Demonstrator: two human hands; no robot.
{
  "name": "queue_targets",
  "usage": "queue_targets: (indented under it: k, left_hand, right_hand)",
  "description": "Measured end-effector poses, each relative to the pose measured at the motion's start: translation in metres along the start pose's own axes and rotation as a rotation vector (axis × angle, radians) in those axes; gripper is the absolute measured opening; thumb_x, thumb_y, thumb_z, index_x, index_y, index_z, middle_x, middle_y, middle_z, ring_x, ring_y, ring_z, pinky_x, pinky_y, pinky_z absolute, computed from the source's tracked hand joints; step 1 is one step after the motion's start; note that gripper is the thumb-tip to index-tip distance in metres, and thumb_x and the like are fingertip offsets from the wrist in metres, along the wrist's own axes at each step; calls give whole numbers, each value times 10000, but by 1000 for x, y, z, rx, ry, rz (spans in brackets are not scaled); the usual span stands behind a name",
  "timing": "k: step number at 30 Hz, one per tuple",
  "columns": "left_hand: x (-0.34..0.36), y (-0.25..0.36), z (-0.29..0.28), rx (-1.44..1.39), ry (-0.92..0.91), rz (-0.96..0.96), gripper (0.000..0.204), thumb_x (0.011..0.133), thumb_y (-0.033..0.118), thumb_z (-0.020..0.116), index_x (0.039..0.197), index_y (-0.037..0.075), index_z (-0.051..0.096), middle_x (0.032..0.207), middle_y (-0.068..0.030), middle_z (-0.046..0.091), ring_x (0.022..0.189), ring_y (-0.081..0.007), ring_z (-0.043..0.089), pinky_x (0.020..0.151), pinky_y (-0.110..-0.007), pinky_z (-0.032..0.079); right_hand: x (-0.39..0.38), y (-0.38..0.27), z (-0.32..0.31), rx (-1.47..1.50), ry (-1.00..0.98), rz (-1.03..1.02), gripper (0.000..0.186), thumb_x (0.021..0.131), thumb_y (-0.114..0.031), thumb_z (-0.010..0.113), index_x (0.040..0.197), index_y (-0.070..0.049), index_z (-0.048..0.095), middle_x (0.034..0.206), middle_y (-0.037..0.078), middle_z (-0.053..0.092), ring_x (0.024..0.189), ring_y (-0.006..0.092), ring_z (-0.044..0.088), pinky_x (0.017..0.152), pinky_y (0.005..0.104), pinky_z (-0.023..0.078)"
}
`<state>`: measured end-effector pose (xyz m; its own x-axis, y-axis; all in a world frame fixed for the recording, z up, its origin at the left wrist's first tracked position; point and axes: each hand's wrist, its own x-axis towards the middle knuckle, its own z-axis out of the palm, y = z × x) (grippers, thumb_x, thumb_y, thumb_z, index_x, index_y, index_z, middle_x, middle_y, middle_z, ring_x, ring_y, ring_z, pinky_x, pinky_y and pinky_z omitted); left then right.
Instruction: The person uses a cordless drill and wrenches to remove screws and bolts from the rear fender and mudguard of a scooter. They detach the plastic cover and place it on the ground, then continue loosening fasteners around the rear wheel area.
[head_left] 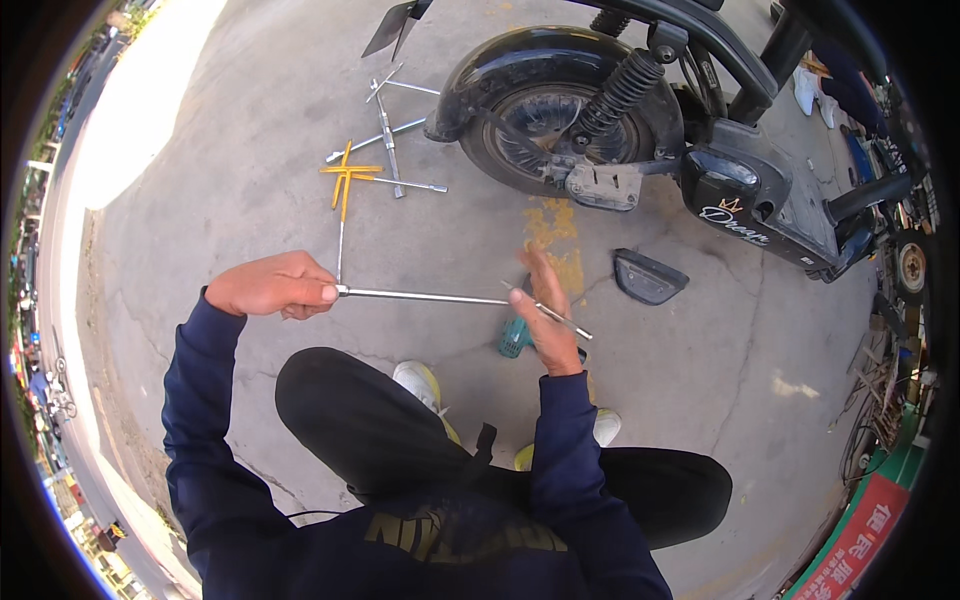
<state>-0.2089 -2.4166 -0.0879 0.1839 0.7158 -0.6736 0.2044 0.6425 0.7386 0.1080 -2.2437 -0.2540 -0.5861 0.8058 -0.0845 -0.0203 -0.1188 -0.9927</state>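
Observation:
My left hand [275, 285] is closed around the handle end of a long metal T-wrench [430, 296], held level above the concrete. Its shaft runs rightward to my right hand [545, 315], whose fingers are spread, with the thin far end of the shaft lying across them. Under my right hand, a teal power tool [513, 338] lies on the ground, partly hidden. Ahead stands the rear wheel [548, 120] of a black scooter.
Several metal T-wrenches [385, 140], some with yellow handles [345, 175], lie on the concrete in front of the wheel. A black plastic cover [648, 276] rests to the right of my right hand. My knees and shoes fill the lower centre.

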Motion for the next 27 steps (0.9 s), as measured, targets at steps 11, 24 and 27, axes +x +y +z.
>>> queue_targets:
  k: [11,24,27]
  left_hand:
    - [286,53,65,477,524,277,666,1007,588,404,851,8,691,780,-208,684,811,-391,663,722,-474,490]
    - [297,45,83,-170,266,209,429,1077,443,364,1116,46,522,939,-63,637,727,-160,615,680,-373,540]
    - [304,43,82,-155,309,198,400,1076,427,366,1078,58,523,918,-53,642,713,-155,612,658,-373,536]
  right_hand:
    - [-93,-2,19,248,226,323,425,1080,-356,498,1165,46,606,662,-41,413,623,66,369,646,261,408]
    - [-85,5,25,385,298,284,350,1091,-280,475,1161,39,602,676,-53,373,643,67,371,699,264,417]
    - [-83,7,22,450,289,303,343,1089,-275,481,1168,39,594,670,-52,358,638,69,375,709,275,428]
